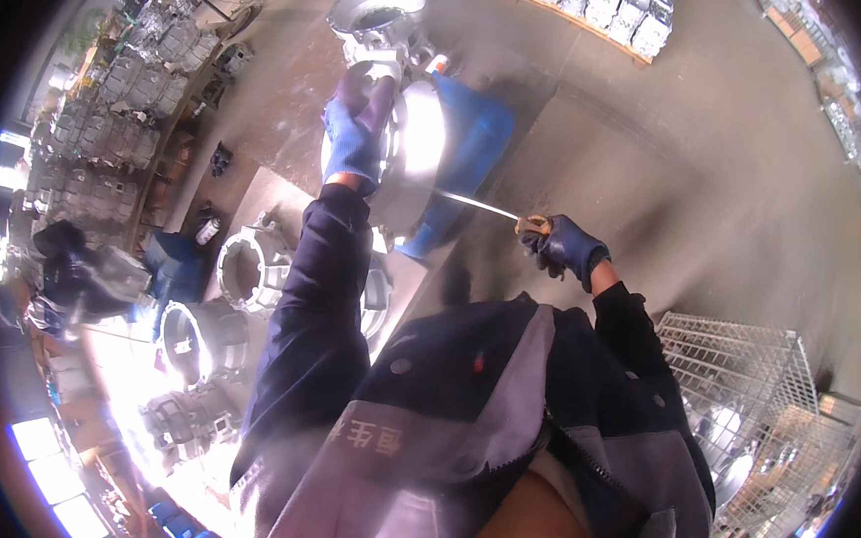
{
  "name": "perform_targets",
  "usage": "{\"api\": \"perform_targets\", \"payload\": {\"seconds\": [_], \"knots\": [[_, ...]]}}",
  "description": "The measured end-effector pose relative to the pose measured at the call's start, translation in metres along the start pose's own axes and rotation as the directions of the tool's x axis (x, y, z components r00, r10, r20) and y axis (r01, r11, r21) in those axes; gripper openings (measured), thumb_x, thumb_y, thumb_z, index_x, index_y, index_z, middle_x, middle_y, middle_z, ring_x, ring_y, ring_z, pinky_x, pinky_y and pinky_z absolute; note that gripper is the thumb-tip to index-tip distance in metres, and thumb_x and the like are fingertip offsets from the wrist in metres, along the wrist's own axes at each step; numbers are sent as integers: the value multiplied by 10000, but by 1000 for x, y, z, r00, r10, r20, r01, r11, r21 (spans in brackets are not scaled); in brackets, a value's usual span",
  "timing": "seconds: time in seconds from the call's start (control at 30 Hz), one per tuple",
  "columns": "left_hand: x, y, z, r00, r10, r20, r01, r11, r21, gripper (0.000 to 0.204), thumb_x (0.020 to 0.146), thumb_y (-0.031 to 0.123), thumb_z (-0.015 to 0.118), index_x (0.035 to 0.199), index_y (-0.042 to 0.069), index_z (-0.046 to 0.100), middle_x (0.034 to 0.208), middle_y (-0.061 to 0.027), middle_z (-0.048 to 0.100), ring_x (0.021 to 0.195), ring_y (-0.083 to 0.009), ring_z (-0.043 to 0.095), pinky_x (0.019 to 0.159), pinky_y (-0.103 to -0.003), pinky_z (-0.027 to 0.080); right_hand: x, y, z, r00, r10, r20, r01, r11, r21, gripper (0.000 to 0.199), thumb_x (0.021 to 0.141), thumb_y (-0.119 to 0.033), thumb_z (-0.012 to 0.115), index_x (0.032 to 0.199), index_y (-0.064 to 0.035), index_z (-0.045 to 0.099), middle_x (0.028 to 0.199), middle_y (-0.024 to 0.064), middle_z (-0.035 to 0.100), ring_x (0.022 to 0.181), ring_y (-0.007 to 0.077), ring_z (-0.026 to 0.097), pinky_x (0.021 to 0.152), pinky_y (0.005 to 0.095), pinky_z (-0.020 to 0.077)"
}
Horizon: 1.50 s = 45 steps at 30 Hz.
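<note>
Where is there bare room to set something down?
Widest patch: the floor right of the blue object, between the palletised castings ahead and the right hand and wire cage nearer. Crowded: the left side, with housings beside the left forearm and stacked castings beyond; the left hand touches a large casting.

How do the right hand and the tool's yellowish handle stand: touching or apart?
Touching. The head view shows the gloved right hand curled around the yellowish handle.

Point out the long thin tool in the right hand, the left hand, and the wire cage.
Long thin tool (479, 205): head view, on its metal shaft.
Left hand (354, 138): head view, on its gloved back.
Wire cage (741, 349): head view, on its upper mesh.
</note>
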State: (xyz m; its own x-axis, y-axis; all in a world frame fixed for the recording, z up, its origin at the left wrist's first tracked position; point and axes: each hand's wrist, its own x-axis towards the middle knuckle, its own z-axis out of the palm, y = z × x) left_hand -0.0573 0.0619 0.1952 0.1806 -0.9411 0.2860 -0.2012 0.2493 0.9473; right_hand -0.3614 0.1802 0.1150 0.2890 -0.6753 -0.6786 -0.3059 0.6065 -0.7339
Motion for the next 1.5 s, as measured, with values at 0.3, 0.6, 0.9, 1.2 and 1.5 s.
{"api": "perform_targets", "payload": {"seconds": [0.3, 0.6, 0.9, 1.2, 1.5], "knots": [[15, -34, -58, 889, 63, -454, 351, 543, 762, 581, 815, 335, 663, 1316, 85, 507, 1234, -166, 576, 1150, -358, 536, 996, -388, 403, 32, -21, 1, 938, -51, -344, -19, 980, -197, 224, 894, -260, 636, 1023, -80, 668, 641, 16, 588, 502, 100, 513, 451, 288, 394], [26, -151, -140, 749, 109, 654, -483, 766, 425, 862, 679, 5, 679, 1446, -17, 288, 1481, -203, 342, 1362, -279, 364, 1129, -326, 292, -47, 1, -56, 975, -92, 202, 58, 984, 169, 269, 880, -147, 592, 1112, -11, 604, 841, 101, 650, 531, 143, 581, 454, 268, 470], [-41, -105, -106, 935, -22, 354, -129, 909, 396, 487, 960, 119, 466, 1411, -28, 354, 1267, -166, 576, 1081, -248, 602, 933, -322, 472, 6, -31, -93, 936, -204, -285, 254, 955, 151, 236, 904, -129, 623, 1130, -62, 610, 840, -4, 617, 574, 95, 565, 488, 258, 461], [-55, -48, -43, 952, -164, 258, 254, 894, -369, 789, 919, 670, 361, 1365, 22, 424, 1184, -106, 607, 987, -197, 619, 859, -331, 502, 0, 19, -181, 926, -303, -224, 352, 908, 229, 280, 949, -127, 546, 1204, -11, 529, 920, 106, 669, 647, 193, 657, 581, 346, 579], [57, -41, 1, 929, 10, 370, -74, 984, 159, 690, 961, 552, 425, 1250, -63, 543, 1223, -139, 604, 1096, -209, 566, 964, -314, 415, 37, 41, -224, 963, -34, -266, 167, 851, 497, 239, 940, -146, 577, 1149, -30, 568, 790, 86, 628, 594, 173, 622, 528, 304, 516]]}}
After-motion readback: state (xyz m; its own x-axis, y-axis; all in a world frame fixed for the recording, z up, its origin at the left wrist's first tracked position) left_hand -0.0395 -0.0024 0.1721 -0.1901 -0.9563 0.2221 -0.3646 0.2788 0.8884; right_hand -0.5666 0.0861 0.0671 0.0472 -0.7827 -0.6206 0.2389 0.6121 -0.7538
